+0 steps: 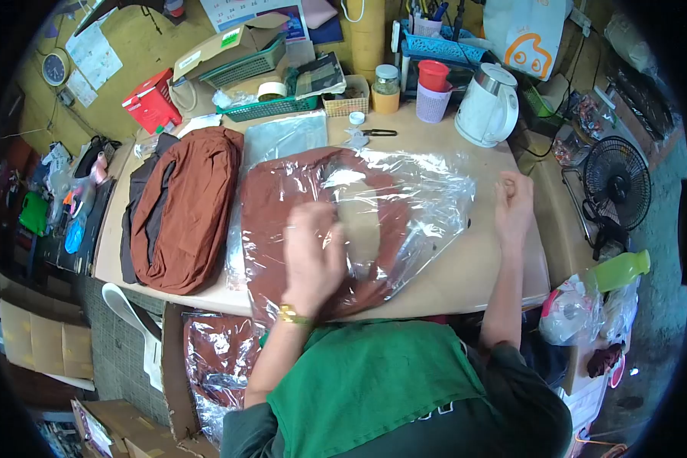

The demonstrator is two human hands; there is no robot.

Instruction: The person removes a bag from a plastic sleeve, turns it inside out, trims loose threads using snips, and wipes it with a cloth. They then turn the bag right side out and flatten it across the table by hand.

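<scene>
A clear plastic bag (427, 206) lies across the middle of the table with a reddish-brown fabric item (271, 221) inside it. My left hand (313, 248), slightly blurred, rests over the left part of this package, fingers apart. To the right of the plastic, my right hand (514, 200) is raised near the table's right edge, its fingers curled; whether anything is between them is hidden. On the left of the table lie brown bags (187, 210) with dark grey parts. Flat clear plastic (282, 137) shows behind and beneath the package.
At the back stand a white kettle (487, 105), a purple cup (433, 103), a jar (385, 90), green baskets (259, 109) and small pliers (378, 133). A box (174, 366) with wrapped brown items stands below the front edge. A fan (617, 183) is at right.
</scene>
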